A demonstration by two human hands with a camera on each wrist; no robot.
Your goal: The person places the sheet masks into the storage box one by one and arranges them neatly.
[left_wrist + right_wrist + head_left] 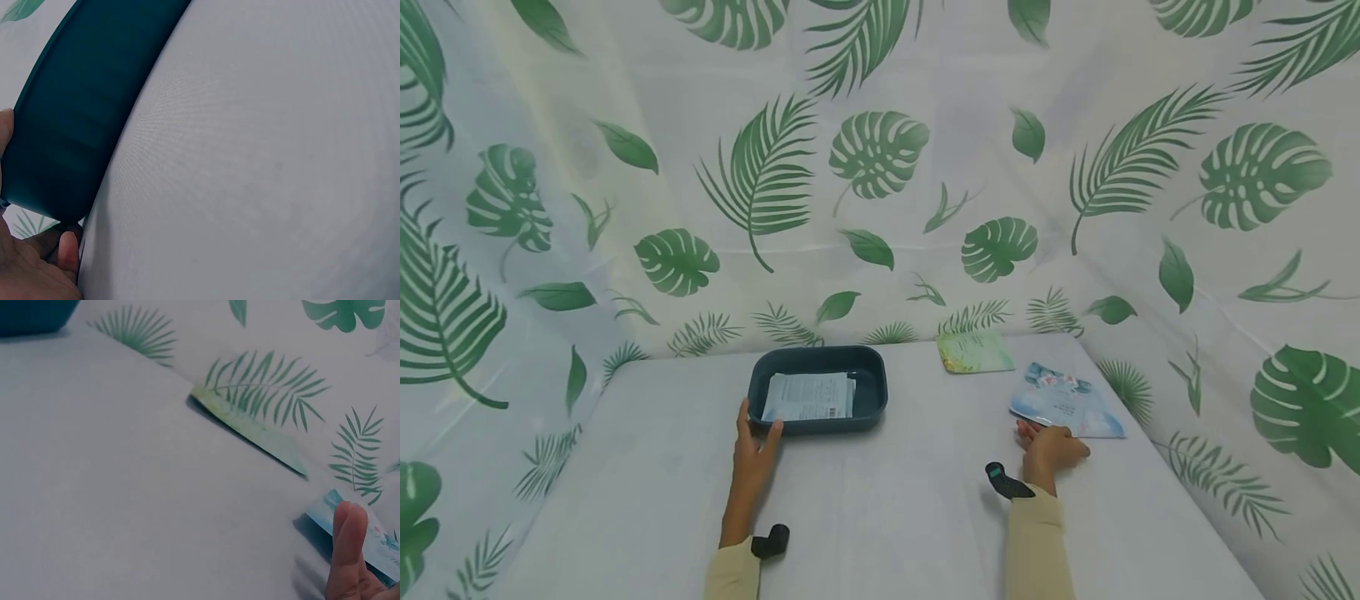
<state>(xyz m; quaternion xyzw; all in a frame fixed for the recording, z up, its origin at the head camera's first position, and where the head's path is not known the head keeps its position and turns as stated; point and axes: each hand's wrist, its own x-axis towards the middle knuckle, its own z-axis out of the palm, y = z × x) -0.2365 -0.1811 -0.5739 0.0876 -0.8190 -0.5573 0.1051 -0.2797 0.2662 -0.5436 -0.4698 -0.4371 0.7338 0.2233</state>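
My left hand (754, 458) holds a dark teal plastic tub (820, 427) at its near left corner, thumb at the front rim and fingers along the left side. Inside the tub lie flat pale blue packets (808, 396) with printed text. In the left wrist view, fingers (69, 250) curl at the tub's lower corner. My right hand (1051, 450) is at the near edge of a blue floral packet (1063, 402). Its fingers (350, 531) look straight, overlapping the packet in the right wrist view.
A green and yellow packet (974, 352) lies at the table's back edge, left of the blue one. White cloth covers the table (917, 500). Leaf-patterned curtains (880, 250) rise behind it and at both sides.
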